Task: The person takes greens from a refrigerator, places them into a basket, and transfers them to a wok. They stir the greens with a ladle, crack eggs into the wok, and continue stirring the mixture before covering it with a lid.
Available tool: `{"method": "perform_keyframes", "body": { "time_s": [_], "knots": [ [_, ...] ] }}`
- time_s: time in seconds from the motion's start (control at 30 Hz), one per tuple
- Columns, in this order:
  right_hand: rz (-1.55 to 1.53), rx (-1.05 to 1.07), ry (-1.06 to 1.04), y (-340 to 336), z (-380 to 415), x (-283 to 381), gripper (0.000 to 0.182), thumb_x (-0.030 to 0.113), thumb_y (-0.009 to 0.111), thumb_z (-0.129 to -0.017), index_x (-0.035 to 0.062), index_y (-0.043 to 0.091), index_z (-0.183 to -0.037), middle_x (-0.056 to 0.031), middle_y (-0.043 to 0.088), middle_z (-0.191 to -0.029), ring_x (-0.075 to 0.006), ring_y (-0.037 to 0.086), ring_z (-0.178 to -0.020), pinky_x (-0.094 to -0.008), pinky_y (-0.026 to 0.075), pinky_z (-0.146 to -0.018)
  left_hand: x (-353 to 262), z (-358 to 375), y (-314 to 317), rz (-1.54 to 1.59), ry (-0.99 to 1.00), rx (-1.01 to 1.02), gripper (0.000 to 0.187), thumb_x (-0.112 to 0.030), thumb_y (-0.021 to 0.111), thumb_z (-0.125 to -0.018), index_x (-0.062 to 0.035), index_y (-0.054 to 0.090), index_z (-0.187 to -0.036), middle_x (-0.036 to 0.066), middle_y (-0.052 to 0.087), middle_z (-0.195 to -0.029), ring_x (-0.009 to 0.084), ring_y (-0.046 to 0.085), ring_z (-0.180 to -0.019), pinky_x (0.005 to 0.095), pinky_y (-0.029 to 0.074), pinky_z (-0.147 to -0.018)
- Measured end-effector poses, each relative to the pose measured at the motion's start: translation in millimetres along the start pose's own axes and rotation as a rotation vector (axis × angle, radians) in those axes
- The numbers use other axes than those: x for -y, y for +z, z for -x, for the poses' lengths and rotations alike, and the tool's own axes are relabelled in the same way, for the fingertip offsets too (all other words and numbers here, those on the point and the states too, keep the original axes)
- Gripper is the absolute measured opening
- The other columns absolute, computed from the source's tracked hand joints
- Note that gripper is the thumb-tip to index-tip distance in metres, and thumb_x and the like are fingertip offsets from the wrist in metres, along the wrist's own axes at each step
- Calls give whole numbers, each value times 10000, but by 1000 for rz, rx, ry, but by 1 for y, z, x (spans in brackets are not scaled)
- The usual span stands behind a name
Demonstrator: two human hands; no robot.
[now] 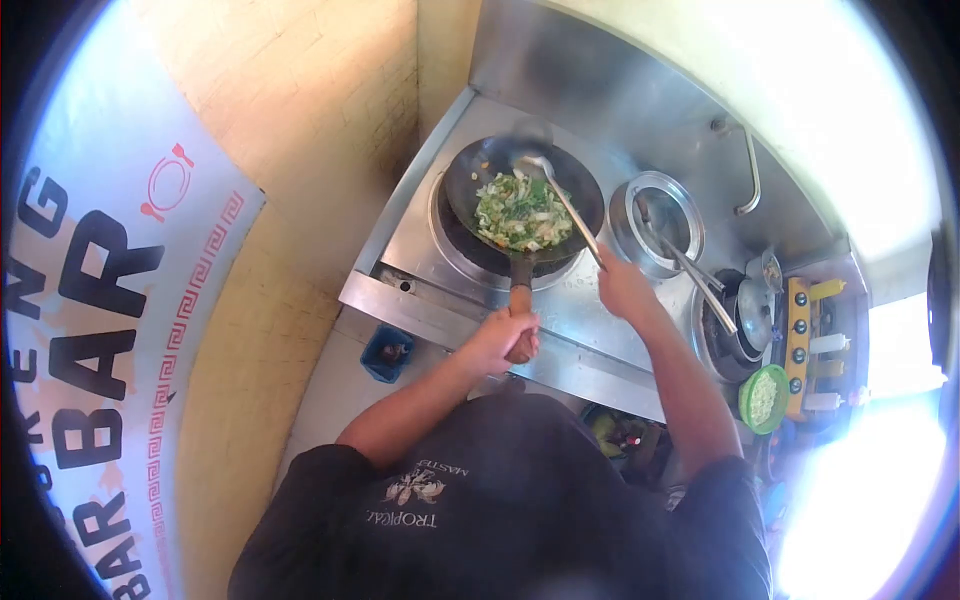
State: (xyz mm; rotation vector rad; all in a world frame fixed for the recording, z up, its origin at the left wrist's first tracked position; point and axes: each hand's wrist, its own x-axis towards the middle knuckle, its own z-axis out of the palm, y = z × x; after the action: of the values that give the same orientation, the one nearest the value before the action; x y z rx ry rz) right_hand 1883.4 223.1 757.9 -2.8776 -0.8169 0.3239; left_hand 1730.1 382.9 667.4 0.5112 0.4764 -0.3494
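Note:
A dark wok point(583, 185) rests over the left burner of the steel stove, with chopped greens and pale pieces point(522, 212) in its middle. My left hand point(497, 341) is wrapped round the wok's wooden handle point(520, 300), which points toward my body. In my right hand point(625, 287) is a long metal ladle point(573, 213), slanting up and left. Its head lies in the wok at the far side of the food.
Right of the wok stands a round steel pot point(622, 222) with long utensils point(700, 282) leaning out. Farther right are stacked pans point(752, 312), a green basket point(764, 399) and squeeze bottles point(829, 343). A blue container point(385, 353) is below the stove's front edge.

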Motion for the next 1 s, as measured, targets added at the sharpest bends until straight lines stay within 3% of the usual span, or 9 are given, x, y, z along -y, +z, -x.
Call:
{"method": "perform_keyframes", "body": {
  "time_s": [0.1,0.2,0.43,0.57,0.63,0.73,0.83,0.9,1.0],
  "knots": [
    [-103,-58,4,21,-44,21,521,121,474,-848,63,367,-1354,-277,608,-854,-424,609,-817,-496,486,-712,1,-5,-4,-68,17,9,153,-79,605,-838,-47,467,-894,47,498,-734,166,527,-557,358,481,-519],
    [-322,153,67,17,-37,47,553,83,468,-835,58,332,-1370,-273,611,-861,-415,616,-810,-483,491,-720,-1,-13,-15,-115,22,-62,152,-85,609,-836,-52,469,-887,46,499,-732,164,535,-562,362,489,-521],
    [295,290,-22,-27,47,12,557,72,419,-868,140,303,-1409,-226,620,-830,-366,629,-814,-467,491,-719,-6,21,16,-139,-39,34,144,-86,612,-834,-44,479,-870,62,525,-704,168,562,-570,342,478,-488],
    [-14,254,-81,-82,49,12,486,144,448,-904,111,363,-1382,-184,628,-884,-300,643,-825,-430,505,-706,1,10,11,-58,-20,78,148,-96,610,-839,-27,484,-873,66,528,-706,181,561,-567,339,477,-492],
    [-252,518,251,-115,67,32,489,159,447,-912,132,352,-1391,-210,633,-922,-334,634,-853,-448,485,-757,0,-1,1,-77,1,46,138,-95,602,-845,-25,484,-861,60,518,-720,179,551,-576,341,497,-538],
    [-142,362,-119,-71,77,-17,500,163,448,-914,157,339,-1402,-216,635,-928,-362,630,-833,-458,485,-753,-2,-11,-12,-113,19,32,142,-100,602,-846,-30,478,-847,57,513,-722,191,548,-583,345,496,-542],
    [128,320,-4,-36,52,5,491,108,404,-898,113,348,-1386,-216,634,-888,-365,637,-805,-453,508,-707,0,-17,-32,-277,20,-23,212,-164,645,-828,-26,500,-898,69,526,-738,186,557,-605,335,496,-560],
    [177,241,79,4,10,10,489,71,376,-882,83,349,-1370,-226,630,-886,-372,637,-810,-459,512,-705,-19,-11,-43,-1435,417,-305,300,-234,711,-781,-30,546,-926,67,531,-742,170,555,-633,317,495,-602],
    [125,215,46,16,-1,24,487,59,360,-879,65,338,-1365,-228,629,-877,-372,639,-808,-466,511,-701,-80,71,30,-1477,773,-335,408,-355,754,-720,0,571,-806,97,547,-710,175,564,-680,288,451,-605]
  ]
}}
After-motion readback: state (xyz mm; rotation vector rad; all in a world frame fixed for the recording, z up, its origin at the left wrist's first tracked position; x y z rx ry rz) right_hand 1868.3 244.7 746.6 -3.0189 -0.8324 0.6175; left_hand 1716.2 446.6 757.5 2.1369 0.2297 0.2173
